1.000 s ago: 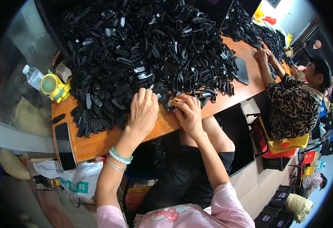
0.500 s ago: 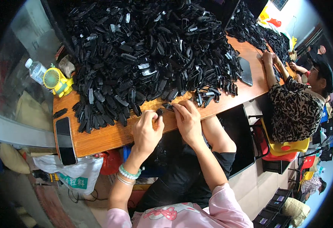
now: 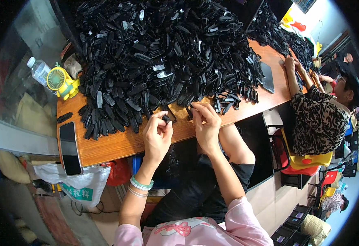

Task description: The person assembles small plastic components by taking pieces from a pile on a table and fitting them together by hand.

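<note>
In left fingers (image 3: 157, 116), black piece (image 3: 166, 118), long axis unclear.

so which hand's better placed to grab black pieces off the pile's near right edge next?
Right hand, probably: it's beside those black pieces, though its grip is unclear. The left hand is farther off, holding a small piece.

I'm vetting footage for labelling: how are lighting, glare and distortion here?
In the head view throughout: the wooden table curves along its front edge, corners black; the wall at upper right nearly washed out; the pile of black parts dotted with white glints; the black piece in the left hand too dark for detail.
</note>
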A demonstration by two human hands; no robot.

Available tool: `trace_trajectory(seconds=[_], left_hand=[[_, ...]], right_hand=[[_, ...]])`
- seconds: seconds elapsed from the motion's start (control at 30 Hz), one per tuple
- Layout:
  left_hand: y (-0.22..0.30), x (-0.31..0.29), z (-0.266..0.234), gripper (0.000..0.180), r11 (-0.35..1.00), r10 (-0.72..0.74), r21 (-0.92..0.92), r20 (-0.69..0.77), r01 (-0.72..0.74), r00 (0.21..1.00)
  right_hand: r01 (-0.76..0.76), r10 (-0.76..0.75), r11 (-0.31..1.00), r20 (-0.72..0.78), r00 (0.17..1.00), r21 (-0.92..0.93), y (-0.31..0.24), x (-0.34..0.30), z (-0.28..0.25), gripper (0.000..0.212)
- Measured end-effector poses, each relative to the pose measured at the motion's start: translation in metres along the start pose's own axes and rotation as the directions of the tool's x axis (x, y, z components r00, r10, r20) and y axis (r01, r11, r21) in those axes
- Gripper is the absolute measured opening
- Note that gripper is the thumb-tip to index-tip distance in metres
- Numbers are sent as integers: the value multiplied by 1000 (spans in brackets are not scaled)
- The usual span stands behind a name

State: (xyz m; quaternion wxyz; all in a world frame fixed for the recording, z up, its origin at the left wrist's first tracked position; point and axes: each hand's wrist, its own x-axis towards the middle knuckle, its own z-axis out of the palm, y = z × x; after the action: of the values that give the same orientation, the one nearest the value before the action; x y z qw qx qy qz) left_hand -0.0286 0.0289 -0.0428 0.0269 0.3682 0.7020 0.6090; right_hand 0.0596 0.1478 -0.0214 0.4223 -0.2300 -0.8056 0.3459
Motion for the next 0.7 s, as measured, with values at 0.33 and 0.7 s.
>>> trace_trajectory(seconds=[0.33, 0.7], left_hand=[[10, -12, -5, 13, 836, -202, -477, 191, 270, 961], [26, -12, -36, 32, 806, -188, -444, 435, 391, 881]], right_hand=[[97, -98, 995, 129, 987, 9, -24, -27, 7, 24], [-9, -38, 994, 408, 912, 112, -31, -29, -34, 36]])
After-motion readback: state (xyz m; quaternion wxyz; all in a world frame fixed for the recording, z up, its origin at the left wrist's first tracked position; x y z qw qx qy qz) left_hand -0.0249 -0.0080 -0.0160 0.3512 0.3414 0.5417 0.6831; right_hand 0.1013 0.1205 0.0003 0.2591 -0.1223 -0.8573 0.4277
